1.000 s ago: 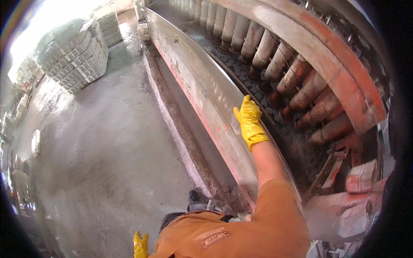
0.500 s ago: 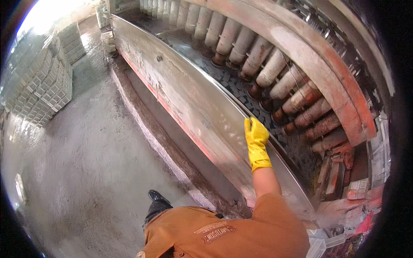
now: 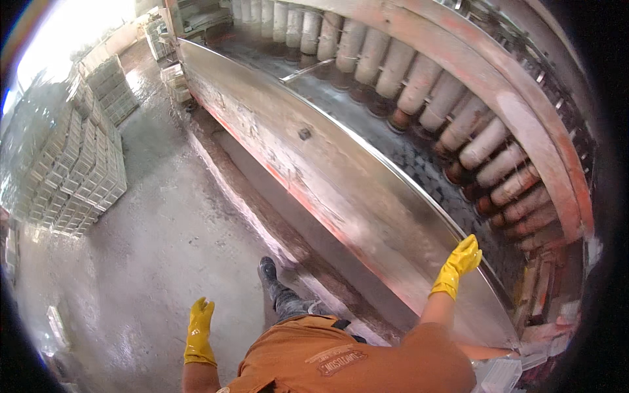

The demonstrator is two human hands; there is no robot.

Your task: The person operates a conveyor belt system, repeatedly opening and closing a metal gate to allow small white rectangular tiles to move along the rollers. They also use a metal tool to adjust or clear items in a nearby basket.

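Observation:
My right hand (image 3: 460, 259), in a yellow rubber glove, is at the top rim of a long metal side panel (image 3: 354, 203). Its fingers are bent together. Whether they touch the rim or hold anything is hidden from this angle. My left hand (image 3: 199, 333), gloved the same way, is low over the grey floor at my left side. Nothing shows in it, and its fingers are loosely bent with the tips a little apart. The panel is worn grey metal, streaked with red along its lower edge.
Beyond the panel stands a row of pale, rust-stained cylinders (image 3: 419, 82) under a curved beam (image 3: 511, 72). A thin light bar (image 3: 306, 70) crosses near the rim. Stacked pale crates (image 3: 78, 173) stand at left on the wet floor (image 3: 170, 229). A raised kerb (image 3: 239, 206) runs below the panel.
My left hand has come into view at the lower left. My right hand is farther right and lower in the picture, and the view has shifted along the panel.

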